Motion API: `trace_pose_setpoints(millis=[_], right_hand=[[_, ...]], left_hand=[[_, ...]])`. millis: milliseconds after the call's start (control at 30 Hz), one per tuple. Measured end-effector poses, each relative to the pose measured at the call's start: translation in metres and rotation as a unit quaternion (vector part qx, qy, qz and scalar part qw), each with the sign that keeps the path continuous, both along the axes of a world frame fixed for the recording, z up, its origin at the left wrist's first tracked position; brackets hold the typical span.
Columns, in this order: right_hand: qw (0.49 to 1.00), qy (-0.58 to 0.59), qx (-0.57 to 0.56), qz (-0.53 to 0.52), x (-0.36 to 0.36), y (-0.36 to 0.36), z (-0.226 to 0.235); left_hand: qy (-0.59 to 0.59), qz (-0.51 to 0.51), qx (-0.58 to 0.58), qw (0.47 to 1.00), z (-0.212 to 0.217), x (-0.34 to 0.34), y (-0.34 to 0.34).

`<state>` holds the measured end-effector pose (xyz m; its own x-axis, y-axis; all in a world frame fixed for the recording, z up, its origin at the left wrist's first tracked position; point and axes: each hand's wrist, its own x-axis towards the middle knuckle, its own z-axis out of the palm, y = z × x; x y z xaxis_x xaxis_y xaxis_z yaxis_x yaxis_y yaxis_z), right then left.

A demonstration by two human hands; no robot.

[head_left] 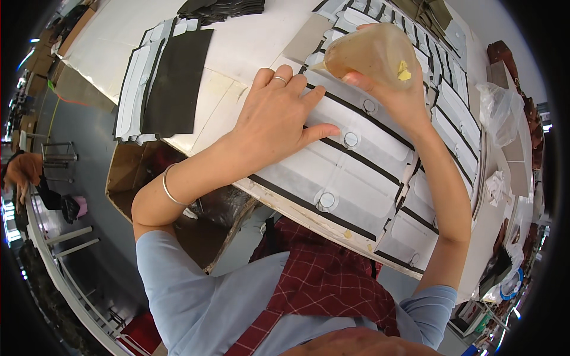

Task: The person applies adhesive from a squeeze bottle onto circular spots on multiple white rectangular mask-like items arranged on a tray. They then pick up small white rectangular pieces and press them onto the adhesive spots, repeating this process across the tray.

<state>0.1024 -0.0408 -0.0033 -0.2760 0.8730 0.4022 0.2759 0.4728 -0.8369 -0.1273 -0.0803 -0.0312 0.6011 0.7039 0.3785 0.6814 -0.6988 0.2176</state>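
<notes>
My right hand (392, 95) is wrapped round a translucent squeeze bottle (365, 52) with a yellowish tint. The bottle is tilted over on its side, its narrow tip pointing left, above the far part of the laid-out panels. A yellow patch shows on its base. My left hand (276, 113) rests on the left ends of the white panels (356, 193) with dark edge strips, fingers bent a little and thumb stretched to the right. It holds nothing. Each near panel bears a small round disc (326, 200), and the panels overlap in rows.
A stack of black and white pieces (172, 83) lies at the left of the white table (228, 53). Black pieces (221, 8) are piled at the far edge. An open cardboard box (127, 181) stands below the left edge. A crumpled clear plastic bag (502, 113) is at the right.
</notes>
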Motion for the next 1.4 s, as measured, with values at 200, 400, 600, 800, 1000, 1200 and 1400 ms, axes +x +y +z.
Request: trace_pose_setpoints(millis=[200,400,600,800,1000,1200,1400], right_hand=[[0.996,-0.064,0.056,-0.014,0.002,0.01,0.001],[0.991,-0.061,0.111,0.033,0.003,0.016,-0.001],[0.907,-0.207,0.365,0.046,0.032,0.002,0.055],[0.621,-0.427,0.653,-0.071,0.1,-0.041,0.123],[0.515,-0.656,0.483,-0.267,0.187,-0.148,0.154],[0.522,-0.754,0.188,-0.352,0.33,-0.236,0.102],[0.381,-0.851,-0.025,-0.361,0.421,-0.311,0.044]], left_hand=[[0.002,-0.002,0.002,1.0,0.001,0.001,0.0],[0.002,-0.001,0.001,1.0,0.001,0.003,-0.001],[0.027,0.007,-0.013,1.0,0.005,0.004,-0.003],[0.068,0.027,0.036,0.997,0.006,0.0,-0.008],[0.059,0.091,0.016,0.994,0.019,-0.017,-0.015],[0.042,0.109,0.041,0.992,0.03,-0.019,-0.036],[0.029,0.059,0.022,0.998,0.044,0.015,-0.05]])
